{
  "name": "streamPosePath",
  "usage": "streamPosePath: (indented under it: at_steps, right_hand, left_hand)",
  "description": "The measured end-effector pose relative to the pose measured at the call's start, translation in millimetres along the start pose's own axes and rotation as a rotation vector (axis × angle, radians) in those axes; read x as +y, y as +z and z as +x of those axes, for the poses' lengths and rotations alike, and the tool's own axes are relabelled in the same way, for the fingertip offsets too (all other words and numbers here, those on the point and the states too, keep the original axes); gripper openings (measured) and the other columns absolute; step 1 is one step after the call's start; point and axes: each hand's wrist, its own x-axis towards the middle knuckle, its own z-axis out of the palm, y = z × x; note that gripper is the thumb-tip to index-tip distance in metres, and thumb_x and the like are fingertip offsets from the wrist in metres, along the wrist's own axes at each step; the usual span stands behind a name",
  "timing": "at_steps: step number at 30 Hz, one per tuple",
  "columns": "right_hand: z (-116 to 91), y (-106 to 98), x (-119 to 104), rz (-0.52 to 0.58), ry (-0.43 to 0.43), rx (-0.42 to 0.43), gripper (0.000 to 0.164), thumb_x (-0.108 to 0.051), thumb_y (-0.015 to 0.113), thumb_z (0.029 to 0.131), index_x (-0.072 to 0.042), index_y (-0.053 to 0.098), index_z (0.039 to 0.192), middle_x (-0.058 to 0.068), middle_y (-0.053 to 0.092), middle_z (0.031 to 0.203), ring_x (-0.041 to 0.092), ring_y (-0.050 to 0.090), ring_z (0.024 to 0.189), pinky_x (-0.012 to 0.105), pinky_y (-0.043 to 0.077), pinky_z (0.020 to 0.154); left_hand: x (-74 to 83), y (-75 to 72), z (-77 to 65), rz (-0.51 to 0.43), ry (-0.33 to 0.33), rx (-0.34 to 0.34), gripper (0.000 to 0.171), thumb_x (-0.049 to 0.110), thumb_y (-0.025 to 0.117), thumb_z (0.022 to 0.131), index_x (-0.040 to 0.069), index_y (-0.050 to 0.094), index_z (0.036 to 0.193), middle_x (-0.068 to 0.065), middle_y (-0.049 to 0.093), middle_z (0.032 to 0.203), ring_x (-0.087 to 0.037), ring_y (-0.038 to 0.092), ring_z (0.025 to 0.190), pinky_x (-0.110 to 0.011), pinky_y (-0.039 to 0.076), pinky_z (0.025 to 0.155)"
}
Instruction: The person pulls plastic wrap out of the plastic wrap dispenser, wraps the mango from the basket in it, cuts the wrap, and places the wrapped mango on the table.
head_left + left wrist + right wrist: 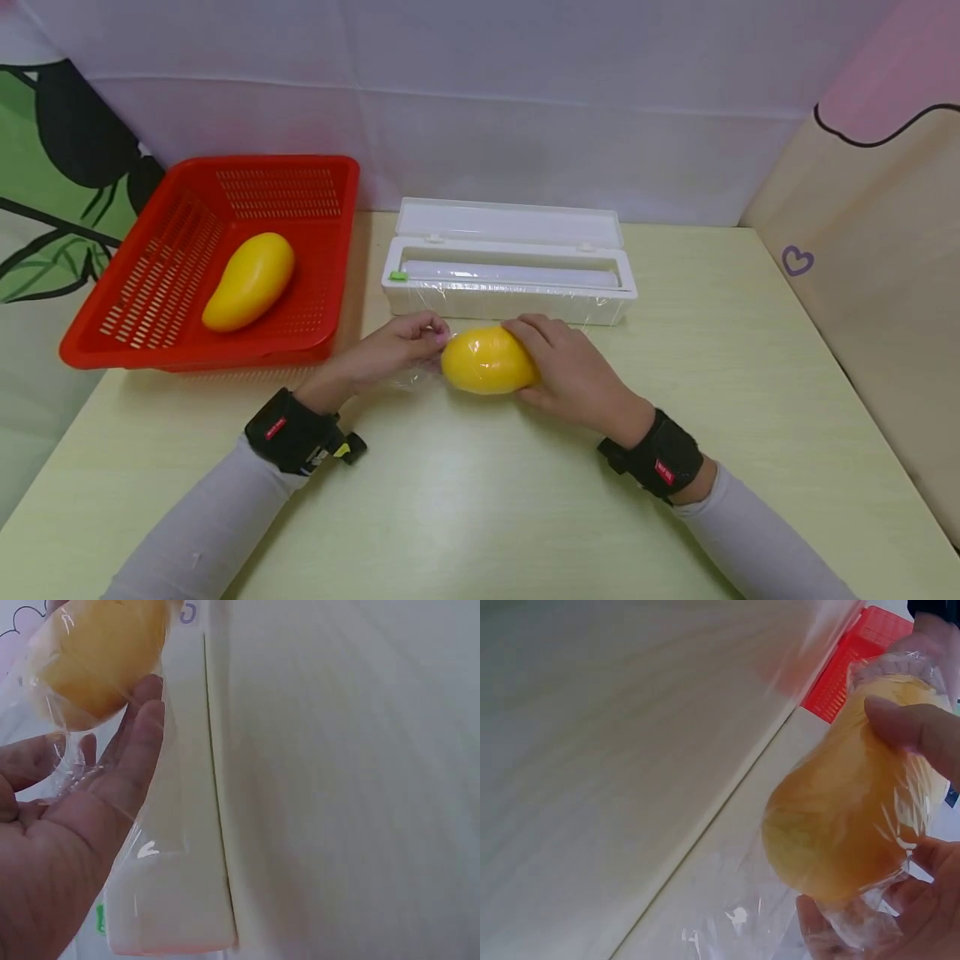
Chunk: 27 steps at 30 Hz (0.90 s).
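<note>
A yellow mango [483,361] wrapped in clear cling film is held above the table, in front of the cling film dispenser. My right hand [576,379] grips its right end, the thumb across the film in the right wrist view. At the other end, my left hand [392,352] pinches the gathered cling film [73,761] between thumb and fingers. Loose film [866,926] also bunches by the right fingers. The white dispenser [510,305] has its lid up, showing the film roll [517,273] inside. A green slider [398,276] sits at its left end.
A red plastic basket [345,242] stands at the left, with another yellow mango [251,282] lying in it. The pale wooden table [480,517] ends at a cloth-covered wall [525,150] behind the dispenser. A printed panel [862,250] borders the right side.
</note>
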Motion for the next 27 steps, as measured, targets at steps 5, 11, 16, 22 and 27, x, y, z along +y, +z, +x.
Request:
streamPosePath:
  at_steps: [5,11,16,22,27]
  right_hand:
    - [2,-2,2,0.016,0.021,-0.030,0.085,-0.027,0.088,0.073,-0.008,0.045,0.144,0.010,0.052,0.138,0.029,0.052,0.121,0.047,0.045,0.102]
    - [3,-5,5,0.092,0.050,-0.046,0.091,-0.027,0.087,0.075,-0.006,0.038,0.149,0.012,0.053,0.138,0.029,0.054,0.119,0.046,0.044,0.103]
    - [5,-7,10,0.166,0.076,-0.071,0.094,-0.028,0.087,0.076,-0.006,0.035,0.151,0.012,0.056,0.134,0.027,0.055,0.113,0.044,0.047,0.099]
    - [6,-9,19,0.268,0.069,-0.109,0.091,-0.030,0.084,0.080,-0.006,0.034,0.152,0.009,0.053,0.138,0.024,0.053,0.116,0.042,0.046,0.099]
    - [7,-9,25,0.311,0.078,-0.112,0.091,-0.036,0.082,0.082,-0.009,0.032,0.154,0.007,0.054,0.136,0.025,0.047,0.117,0.041,0.047,0.092]
  left_hand:
    - [11.4,5.0,-2.9,0.230,-0.005,0.147,0.038,0.027,0.054,0.104,0.004,0.047,0.133,-0.015,0.060,0.124,-0.030,0.059,0.112,-0.043,0.052,0.095]
    - [23.2,18.4,-2.8,0.619,0.172,0.269,0.053,0.039,0.071,0.092,0.007,0.051,0.129,-0.009,0.051,0.131,-0.028,0.045,0.124,-0.047,0.044,0.103]
    - [23.0,29.8,0.5,0.842,0.394,0.237,0.062,0.048,0.081,0.080,0.009,0.058,0.122,-0.006,0.052,0.130,-0.025,0.041,0.124,-0.044,0.041,0.102]
    - [23.8,35.9,4.6,0.917,0.418,0.228,0.083,0.046,0.091,0.067,0.010,0.053,0.131,-0.005,0.051,0.133,-0.023,0.042,0.124,-0.043,0.041,0.101]
    - [23.0,36.4,9.9,0.907,0.411,0.224,0.087,0.034,0.094,0.065,0.009,0.048,0.134,-0.006,0.050,0.134,-0.024,0.043,0.122,-0.041,0.042,0.101]
